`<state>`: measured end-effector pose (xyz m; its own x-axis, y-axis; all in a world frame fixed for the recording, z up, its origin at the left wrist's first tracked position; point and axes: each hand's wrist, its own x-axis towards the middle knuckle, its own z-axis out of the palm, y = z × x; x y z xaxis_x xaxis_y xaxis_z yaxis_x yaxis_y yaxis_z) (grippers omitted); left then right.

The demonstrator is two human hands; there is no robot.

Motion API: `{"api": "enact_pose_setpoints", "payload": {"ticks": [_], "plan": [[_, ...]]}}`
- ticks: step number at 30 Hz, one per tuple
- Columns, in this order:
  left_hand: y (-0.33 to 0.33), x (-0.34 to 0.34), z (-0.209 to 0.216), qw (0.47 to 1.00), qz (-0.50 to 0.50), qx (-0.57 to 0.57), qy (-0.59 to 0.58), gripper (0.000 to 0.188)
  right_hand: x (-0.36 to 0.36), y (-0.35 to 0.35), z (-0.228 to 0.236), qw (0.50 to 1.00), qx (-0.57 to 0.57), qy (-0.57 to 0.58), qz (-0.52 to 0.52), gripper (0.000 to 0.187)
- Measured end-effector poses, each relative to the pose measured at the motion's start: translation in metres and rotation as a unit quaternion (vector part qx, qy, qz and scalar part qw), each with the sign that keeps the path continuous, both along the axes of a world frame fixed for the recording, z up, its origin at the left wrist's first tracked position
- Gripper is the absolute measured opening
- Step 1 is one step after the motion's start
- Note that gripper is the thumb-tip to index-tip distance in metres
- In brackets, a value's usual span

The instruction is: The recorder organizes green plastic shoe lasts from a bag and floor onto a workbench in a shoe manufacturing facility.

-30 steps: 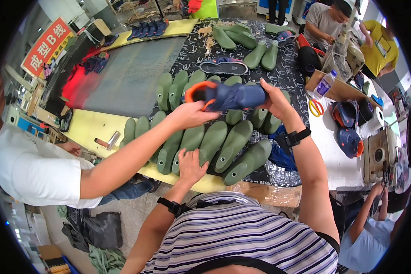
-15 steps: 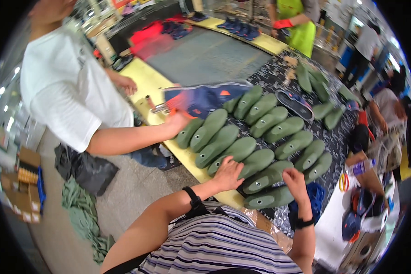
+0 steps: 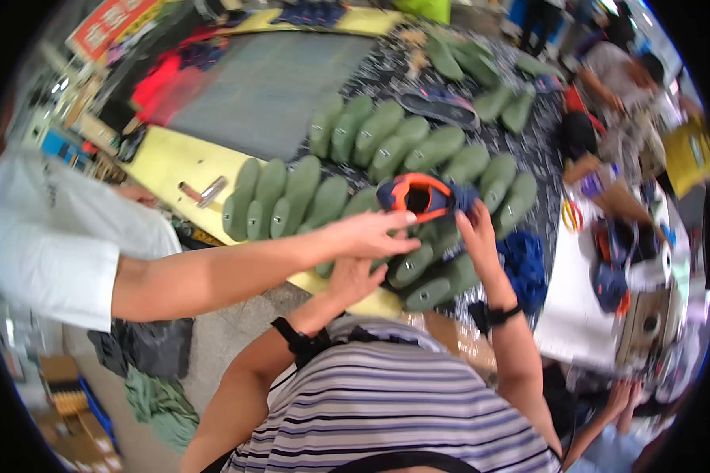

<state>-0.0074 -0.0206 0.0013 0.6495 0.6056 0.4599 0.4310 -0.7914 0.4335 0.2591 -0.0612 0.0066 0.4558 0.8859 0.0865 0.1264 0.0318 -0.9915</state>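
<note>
Closest, below a grey, white and dark striped shirt's point(image 3: 410, 402) shoulders, two bare forearms with black wrist straps reach over the table. The left hand point(image 3: 355, 280) is open over green, smooth, foot-shaped lasts point(image 3: 296, 197), fingers loosely spread, gripping nothing, partly behind a co-worker's forearm. The right hand point(image 3: 479, 236) has thumb and fingertips at the right end of a dark blue shoe upper with an orange collar point(image 3: 430, 197); blur hides whether they are closed on it. That shoe lies above the lasts, between the right hand and the co-worker's hand point(image 3: 375, 235), whose thumb reaches its orange edge.

Right of the right wrist sits a crumpled heap of blue material point(image 3: 522, 268). Beyond the shoe, more lasts stand in a slanting row on black cloth patterned in white. To the left, a metal tool point(image 3: 205, 191) rests on a pale yellow board point(image 3: 166, 165).

Farther off, a dark shoe with a grey sole point(image 3: 442, 109) lies near another group of green lasts point(image 3: 461, 59). Left of these stretches a grey flat surface point(image 3: 276, 87), with blurred red cloth point(image 3: 166, 88) at its far left.
</note>
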Motion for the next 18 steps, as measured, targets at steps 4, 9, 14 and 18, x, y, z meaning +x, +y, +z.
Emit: {"api": "enact_pose_setpoints", "payload": {"ticks": [4, 9, 14, 18], "plan": [[0.0, 0.005, 0.015, 0.998, 0.048, 0.041, -0.03, 0.043, 0.018, 0.0, -0.027, 0.971, -0.149, -0.186, 0.027, 0.072], [0.014, 0.037, 0.055, 0.994, -0.07, 0.078, 0.042, 0.045, 0.014, -0.015, -0.029, 0.976, -0.158, -0.144, 0.029, 0.07], [0.037, 0.078, 0.014, 0.96, -0.114, 0.18, 0.179, 0.036, 0.011, -0.02, -0.018, 0.986, -0.159, -0.043, 0.036, 0.062], [0.05, 0.083, 0.008, 0.978, -0.072, 0.154, 0.123, 0.018, 0.009, -0.033, -0.018, 0.994, -0.105, -0.026, 0.033, 0.047]]}}
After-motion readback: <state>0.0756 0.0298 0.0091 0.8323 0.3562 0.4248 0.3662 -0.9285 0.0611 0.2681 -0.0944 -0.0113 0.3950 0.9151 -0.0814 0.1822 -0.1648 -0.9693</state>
